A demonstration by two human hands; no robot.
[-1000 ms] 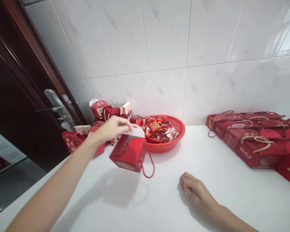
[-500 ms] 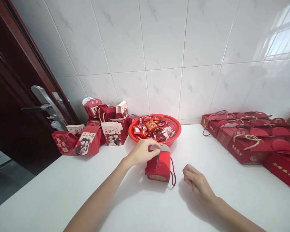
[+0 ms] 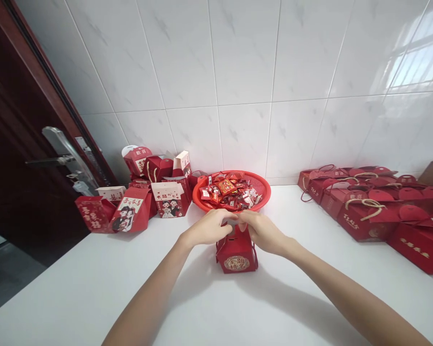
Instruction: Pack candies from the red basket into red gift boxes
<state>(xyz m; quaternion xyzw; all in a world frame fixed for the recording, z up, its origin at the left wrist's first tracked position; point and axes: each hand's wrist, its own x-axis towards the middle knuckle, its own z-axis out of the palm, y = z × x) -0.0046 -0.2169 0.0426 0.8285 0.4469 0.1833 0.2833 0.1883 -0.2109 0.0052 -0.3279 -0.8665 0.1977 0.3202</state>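
Observation:
A small red gift box with a round gold emblem on its front stands on the white table, dark red cords at its sides. At its top left, my left hand pinches the upper flaps. My right hand grips the same flaps from the right, its fingertips close to those of the left. Both hands partly hide the box's top. Just behind them sits a red plastic basket holding wrapped candies.
Several red and cream boxes stand at the back left. Rows of red boxes with cord handles fill the right side. A tiled wall rises behind the white table; a dark door is at left.
My right hand has moved up and left from the table onto the box's top. The box's front flap now stands raised, showing the emblem. My left hand stays at the top.

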